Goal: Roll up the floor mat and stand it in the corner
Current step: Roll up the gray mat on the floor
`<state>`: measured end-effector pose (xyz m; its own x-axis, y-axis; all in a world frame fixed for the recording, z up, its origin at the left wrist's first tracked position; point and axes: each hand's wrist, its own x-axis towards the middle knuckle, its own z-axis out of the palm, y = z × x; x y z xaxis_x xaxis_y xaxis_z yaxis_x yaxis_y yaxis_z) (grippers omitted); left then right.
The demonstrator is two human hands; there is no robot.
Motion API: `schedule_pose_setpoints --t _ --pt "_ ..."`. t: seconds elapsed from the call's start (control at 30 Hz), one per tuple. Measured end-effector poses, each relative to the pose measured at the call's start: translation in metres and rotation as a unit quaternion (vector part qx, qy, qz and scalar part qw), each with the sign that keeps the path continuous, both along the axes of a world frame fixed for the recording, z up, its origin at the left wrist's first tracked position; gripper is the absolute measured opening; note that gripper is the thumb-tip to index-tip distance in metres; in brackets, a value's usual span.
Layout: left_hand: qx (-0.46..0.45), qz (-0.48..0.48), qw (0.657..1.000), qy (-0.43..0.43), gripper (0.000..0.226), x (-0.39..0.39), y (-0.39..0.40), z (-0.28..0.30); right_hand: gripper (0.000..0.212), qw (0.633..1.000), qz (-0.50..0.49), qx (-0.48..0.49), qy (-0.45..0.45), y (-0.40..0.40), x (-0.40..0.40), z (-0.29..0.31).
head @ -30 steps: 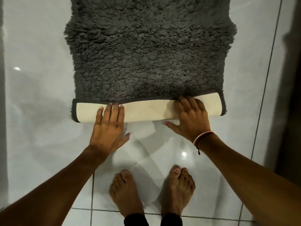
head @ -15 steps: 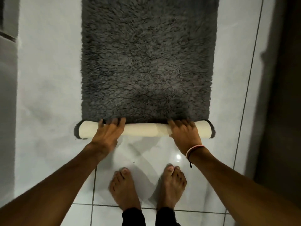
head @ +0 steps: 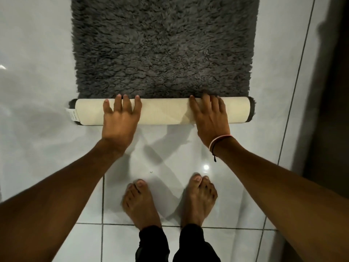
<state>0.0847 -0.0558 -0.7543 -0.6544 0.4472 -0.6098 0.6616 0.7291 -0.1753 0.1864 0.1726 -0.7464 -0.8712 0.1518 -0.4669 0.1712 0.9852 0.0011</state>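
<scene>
A shaggy dark grey floor mat lies flat on the white tiled floor, running away from me. Its near end is wound into a roll that shows the cream backing, with a small white label at the left end. My left hand rests flat on the left part of the roll, fingers spread over its top. My right hand, with a cord bracelet at the wrist, presses on the right part in the same way. Both palms lie on the roll rather than closing around it.
My bare feet stand on the glossy white tiles just behind the roll. A dark vertical surface, perhaps a door or wall, runs along the right side. Grout lines cross the floor near my feet.
The roll has grown thicker and moved away from me over the mat. My hands have shifted from gripping its far edge to lying flat on top of it.
</scene>
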Motion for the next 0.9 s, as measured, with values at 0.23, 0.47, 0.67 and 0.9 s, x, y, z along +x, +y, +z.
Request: schedule_pose_setpoints --t 0.23,0.47,0.67,0.9 --pt "0.034 0.040 0.993 -0.108 0.067 0.021 -0.005 0.033 0.063 0.995 0.007 -0.051 -0.088 -0.003 0.021 0.028" --pt "0.009 0.075 0.988 -0.137 0.075 0.033 -0.004 0.057 0.064 0.986 -0.052 -0.058 -0.145 -0.005 0.022 0.050" --pt "0.109 0.022 0.993 -0.030 0.084 0.045 -0.012 0.057 0.057 0.997 -0.048 -0.057 -0.003 -0.003 0.015 0.050" --pt "0.041 -0.014 0.999 0.009 0.103 0.027 0.008 0.038 0.086 0.998 0.022 0.021 -0.063 -0.007 0.010 0.031"
